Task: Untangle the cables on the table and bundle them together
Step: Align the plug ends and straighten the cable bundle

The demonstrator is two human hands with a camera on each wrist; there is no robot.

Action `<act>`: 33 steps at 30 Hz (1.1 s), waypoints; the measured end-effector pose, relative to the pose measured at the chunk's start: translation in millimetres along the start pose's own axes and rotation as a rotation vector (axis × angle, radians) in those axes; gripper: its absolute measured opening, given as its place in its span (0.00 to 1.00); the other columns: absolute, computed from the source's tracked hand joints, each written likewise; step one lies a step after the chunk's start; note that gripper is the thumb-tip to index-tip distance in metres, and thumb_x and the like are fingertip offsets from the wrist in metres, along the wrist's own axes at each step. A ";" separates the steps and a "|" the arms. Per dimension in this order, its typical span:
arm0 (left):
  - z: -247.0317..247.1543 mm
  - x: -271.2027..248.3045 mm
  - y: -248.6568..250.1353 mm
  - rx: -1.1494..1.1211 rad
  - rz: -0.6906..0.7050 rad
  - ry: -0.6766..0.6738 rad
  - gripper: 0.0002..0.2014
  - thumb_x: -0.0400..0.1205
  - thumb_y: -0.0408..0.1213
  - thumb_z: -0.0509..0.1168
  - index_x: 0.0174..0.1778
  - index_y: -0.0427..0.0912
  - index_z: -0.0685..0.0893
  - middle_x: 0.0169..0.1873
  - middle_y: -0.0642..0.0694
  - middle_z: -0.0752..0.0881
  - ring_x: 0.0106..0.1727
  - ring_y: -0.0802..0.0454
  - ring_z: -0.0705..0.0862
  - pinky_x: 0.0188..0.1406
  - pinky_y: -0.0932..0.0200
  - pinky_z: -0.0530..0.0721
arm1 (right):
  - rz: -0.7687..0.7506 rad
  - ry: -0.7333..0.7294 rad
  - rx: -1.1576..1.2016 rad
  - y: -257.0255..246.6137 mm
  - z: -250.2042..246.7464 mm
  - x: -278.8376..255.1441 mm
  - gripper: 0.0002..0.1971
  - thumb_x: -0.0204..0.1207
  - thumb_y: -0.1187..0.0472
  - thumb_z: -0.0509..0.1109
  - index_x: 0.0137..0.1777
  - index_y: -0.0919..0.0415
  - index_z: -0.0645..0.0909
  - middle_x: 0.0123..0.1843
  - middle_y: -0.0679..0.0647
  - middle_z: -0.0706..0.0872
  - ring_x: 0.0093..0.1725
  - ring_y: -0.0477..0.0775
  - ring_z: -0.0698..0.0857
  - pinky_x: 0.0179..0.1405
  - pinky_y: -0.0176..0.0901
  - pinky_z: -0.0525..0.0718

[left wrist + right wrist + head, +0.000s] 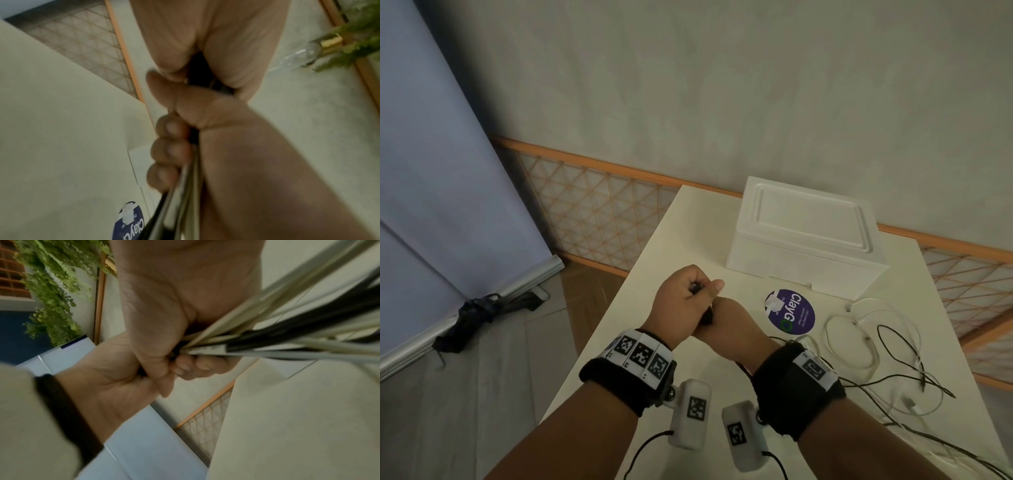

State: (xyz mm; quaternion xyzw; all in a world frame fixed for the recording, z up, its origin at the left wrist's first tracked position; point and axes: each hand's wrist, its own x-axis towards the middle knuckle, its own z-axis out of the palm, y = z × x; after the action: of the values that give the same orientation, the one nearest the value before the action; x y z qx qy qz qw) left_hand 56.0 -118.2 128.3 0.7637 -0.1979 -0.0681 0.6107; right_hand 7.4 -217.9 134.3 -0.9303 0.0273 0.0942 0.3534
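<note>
Inside the curled fingers of the right hand a gathered bunch of black and white cables is clenched, the fingers wrapped tight around it. Just beyond them, the same bunch is gripped by the left hand, fist closed, thumb pressed over the top. Behind the right hand's knuckles the loose ends are trailed across the table. Ahead of the fingertips a round purple sticker and a white foam box are seen
</note>
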 end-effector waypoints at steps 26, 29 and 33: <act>28.5 -14.7 -19.7 -0.820 -0.417 0.005 0.09 0.86 0.29 0.58 0.44 0.38 0.82 0.37 0.42 0.87 0.43 0.45 0.87 0.38 0.53 0.84 | 0.008 0.061 0.421 9.5 -29.9 0.6 0.45 0.62 0.51 0.83 0.73 0.48 0.58 0.69 0.51 0.67 0.58 0.53 0.83 0.57 0.47 0.83; 16.3 -2.0 -11.0 -0.945 -0.504 0.117 0.18 0.84 0.40 0.63 0.28 0.42 0.73 0.19 0.47 0.73 0.21 0.51 0.75 0.25 0.57 0.72 | -0.085 0.050 0.380 31.0 -18.9 -7.5 0.23 0.68 0.63 0.79 0.59 0.52 0.72 0.53 0.50 0.82 0.44 0.48 0.85 0.43 0.43 0.84; 15.3 11.7 -6.0 -1.009 -0.499 0.155 0.24 0.86 0.44 0.60 0.23 0.45 0.63 0.17 0.49 0.61 0.21 0.52 0.64 0.31 0.56 0.67 | -0.074 0.092 0.155 50.5 -5.5 -14.4 0.09 0.72 0.62 0.70 0.48 0.50 0.75 0.35 0.42 0.80 0.32 0.42 0.76 0.35 0.37 0.75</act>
State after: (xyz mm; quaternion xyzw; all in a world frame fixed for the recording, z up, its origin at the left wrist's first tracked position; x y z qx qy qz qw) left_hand 62.7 -135.5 120.4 0.4036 0.0909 -0.2404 0.8781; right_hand -11.7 -259.6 108.1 -0.9039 0.0165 0.0357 0.4260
